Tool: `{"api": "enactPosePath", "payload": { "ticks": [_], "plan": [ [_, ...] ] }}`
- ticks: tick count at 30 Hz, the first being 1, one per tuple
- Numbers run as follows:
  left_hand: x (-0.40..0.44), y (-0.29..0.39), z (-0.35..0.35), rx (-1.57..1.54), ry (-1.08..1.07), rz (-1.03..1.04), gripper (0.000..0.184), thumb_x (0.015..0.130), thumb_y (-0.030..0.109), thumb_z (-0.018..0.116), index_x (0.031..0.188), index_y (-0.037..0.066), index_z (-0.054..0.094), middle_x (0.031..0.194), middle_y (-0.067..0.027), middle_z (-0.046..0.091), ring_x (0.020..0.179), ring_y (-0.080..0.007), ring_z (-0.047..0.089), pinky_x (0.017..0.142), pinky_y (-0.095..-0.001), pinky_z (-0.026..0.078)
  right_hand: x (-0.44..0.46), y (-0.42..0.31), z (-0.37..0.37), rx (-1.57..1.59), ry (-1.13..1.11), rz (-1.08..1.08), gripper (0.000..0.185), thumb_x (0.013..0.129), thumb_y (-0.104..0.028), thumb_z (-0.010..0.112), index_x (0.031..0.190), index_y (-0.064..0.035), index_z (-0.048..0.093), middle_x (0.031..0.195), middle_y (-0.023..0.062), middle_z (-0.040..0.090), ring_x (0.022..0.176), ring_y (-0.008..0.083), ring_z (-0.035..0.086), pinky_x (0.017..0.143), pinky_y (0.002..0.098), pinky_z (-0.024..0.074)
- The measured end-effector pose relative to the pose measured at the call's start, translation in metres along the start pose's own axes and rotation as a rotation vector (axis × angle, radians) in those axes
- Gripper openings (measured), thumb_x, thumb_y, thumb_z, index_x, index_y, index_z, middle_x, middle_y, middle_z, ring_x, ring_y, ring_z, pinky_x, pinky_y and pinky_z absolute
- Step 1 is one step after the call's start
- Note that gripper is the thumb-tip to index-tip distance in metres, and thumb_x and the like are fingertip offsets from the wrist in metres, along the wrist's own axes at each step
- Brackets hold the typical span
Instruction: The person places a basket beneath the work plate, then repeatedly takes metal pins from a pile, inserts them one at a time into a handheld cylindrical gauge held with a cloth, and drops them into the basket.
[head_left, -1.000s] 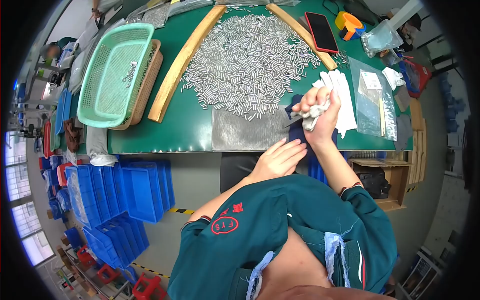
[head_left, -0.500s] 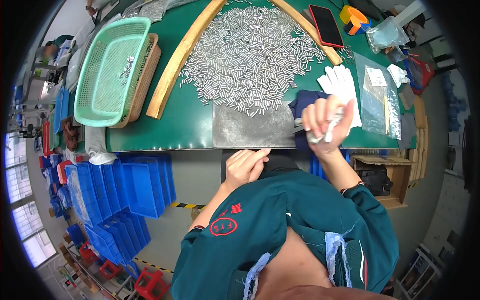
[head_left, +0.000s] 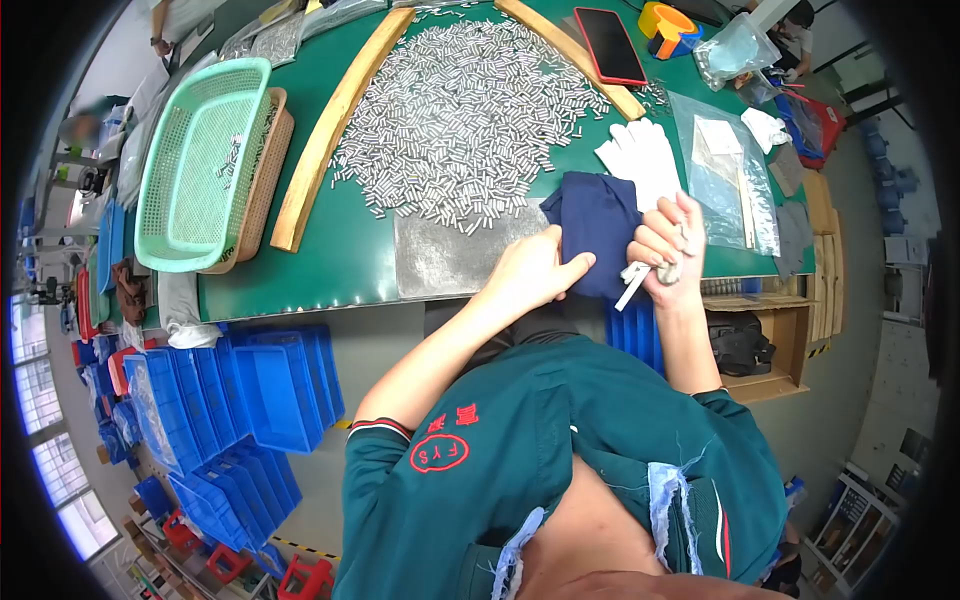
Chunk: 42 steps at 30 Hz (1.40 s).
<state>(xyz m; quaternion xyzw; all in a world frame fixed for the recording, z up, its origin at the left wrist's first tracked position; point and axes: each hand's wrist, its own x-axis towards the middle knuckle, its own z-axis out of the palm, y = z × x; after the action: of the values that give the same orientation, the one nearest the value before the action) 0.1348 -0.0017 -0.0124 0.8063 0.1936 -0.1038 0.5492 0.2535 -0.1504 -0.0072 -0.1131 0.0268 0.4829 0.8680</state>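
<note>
Plainly, red "FYS" [head_left: 440,453] on green shirt [head_left: 535,430]

- Green-topped table [head_left: 350,240].
- Short, shiny metal pins [head_left: 450,110] heaped across its middle toward the far edge.
- One long yellowish wooden bar [head_left: 340,130] left of the heap, another wooden bar [head_left: 570,55] to its right.
- Flat grey metal sheet [head_left: 450,255] at the near edge.
- Tan plastic basket [head_left: 270,180] by the left edge.
- Navy-blue cloth [head_left: 598,215] at the near edge; beyond it, a white fabric glove [head_left: 640,155].
- Clear plastic bag [head_left: 750,215] toward the right edge.
- Red-rimmed black phone [head_left: 608,45] toward the far right corner.
</note>
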Motion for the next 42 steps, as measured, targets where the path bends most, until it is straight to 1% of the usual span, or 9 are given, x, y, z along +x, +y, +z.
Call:
{"api": "enactPosePath", "payload": {
  "ticks": [3,6,11,19,24,30,35,38,42],
  "plan": [
    [-0.002,0.010,0.008,-0.084,-0.011,-0.031,0.038,0.082,0.031,0.058,0.085,-0.005,0.047,0.063,-0.0114,0.059,0.052,-0.0164,0.062,0.047,-0.0276,0.049,0.004,-0.005,0.000,0.193,-0.088,0.148,0.036,0.092,-0.031,0.034,0.064,-0.0112,0.044,0.044,-0.0039,0.034,0.035,0.0084,0.033,0.039,0.0254,0.0325],
    [-0.009,0.010,0.032,-0.738,0.011,0.092,0.029,0.088,0.020,0.053,0.103,-0.001,0.041,0.087,-0.0117,0.057,0.065,-0.0163,0.063,0.046,-0.0222,0.050,0.005,-0.018,0.025,0.145,-0.205,0.139,0.038,0.093,-0.033,0.030,0.064,-0.0112,0.043,0.044,-0.0033,0.036,0.035,0.0091,0.034,0.040,0.0257,0.0330],
    [-0.016,-0.011,0.054,-0.863,-0.116,-0.113,0.033,0.090,0.023,0.050,0.108,-0.002,0.037,0.080,-0.0044,0.048,0.078,-0.0225,0.064,0.053,-0.0248,0.053,0.035,-0.010,0.012,0.091,-0.217,0.104,0.036,0.092,-0.030,0.033,0.063,-0.0116,0.043,0.046,-0.0033,0.036,0.037,0.0094,0.035,0.043,0.0263,0.0341],
    [-0.024,-0.042,0.062,-0.859,-0.362,-0.084,0.025,0.090,0.023,0.050,0.102,0.001,0.049,0.109,-0.0127,0.054,0.094,-0.0177,0.058,0.076,-0.0273,0.049,0.060,0.014,-0.033,0.221,0.052,-0.051,0.028,0.086,-0.027,0.047,0.061,-0.0148,0.048,0.046,-0.0054,0.036,0.037,0.0077,0.035,0.041,0.0253,0.0345],
    [-0.023,-0.032,0.058,-0.935,-0.406,-0.196,0.024,0.089,0.026,0.053,0.098,0.005,0.050,0.102,-0.0067,0.055,0.094,-0.0157,0.057,0.075,-0.0268,0.049,0.056,0.013,-0.027,0.169,-0.057,0.022,0.030,0.088,-0.027,0.042,0.062,-0.0119,0.047,0.048,-0.0054,0.035,0.040,0.0071,0.036,0.045,0.0243,0.0342],
    [-0.013,-0.016,0.063,-1.499,-0.471,-0.533,0.031,0.082,0.035,0.061,0.093,0.008,0.050,0.083,-0.0046,0.050,0.083,-0.0179,0.060,0.063,-0.0305,0.054,0.022,-0.010,0.010,0.242,-0.194,0.090,0.033,0.091,-0.028,0.036,0.064,-0.0118,0.045,0.047,-0.0052,0.036,0.038,0.0070,0.035,0.044,0.0238,0.0326],
    [-0.010,0.003,0.070,-1.406,-0.443,-0.555,0.033,0.085,0.033,0.057,0.103,0.006,0.049,0.088,-0.0064,0.055,0.078,-0.0188,0.062,0.063,-0.0291,0.053,0.000,-0.022,0.012,0.286,-0.141,0.080,0.034,0.091,-0.029,0.036,0.064,-0.0114,0.047,0.047,-0.0053,0.035,0.038,0.0067,0.034,0.045,0.0241,0.0325],
    [-0.015,0.011,0.082,-1.364,-0.211,-0.130,0.033,0.090,0.027,0.050,0.112,0.002,0.046,0.095,-0.0078,0.056,0.079,-0.0202,0.062,0.065,-0.0299,0.053,-0.006,-0.029,0.026,0.278,-0.183,0.065,0.035,0.092,-0.030,0.035,0.064,-0.0118,0.045,0.047,-0.0054,0.035,0.038,0.0065,0.034,0.044,0.0238,0.0326],
    [-0.006,0.009,0.111,-1.453,-0.204,-0.227,0.033,0.092,0.026,0.047,0.115,0.003,0.044,0.110,-0.0096,0.053,0.090,-0.0227,0.059,0.077,-0.0334,0.049,0.003,-0.033,0.044,0.227,-0.285,0.057,0.034,0.092,-0.030,0.034,0.064,-0.0127,0.043,0.046,-0.0058,0.035,0.037,0.0062,0.034,0.043,0.0230,0.0316]
  ]
}}
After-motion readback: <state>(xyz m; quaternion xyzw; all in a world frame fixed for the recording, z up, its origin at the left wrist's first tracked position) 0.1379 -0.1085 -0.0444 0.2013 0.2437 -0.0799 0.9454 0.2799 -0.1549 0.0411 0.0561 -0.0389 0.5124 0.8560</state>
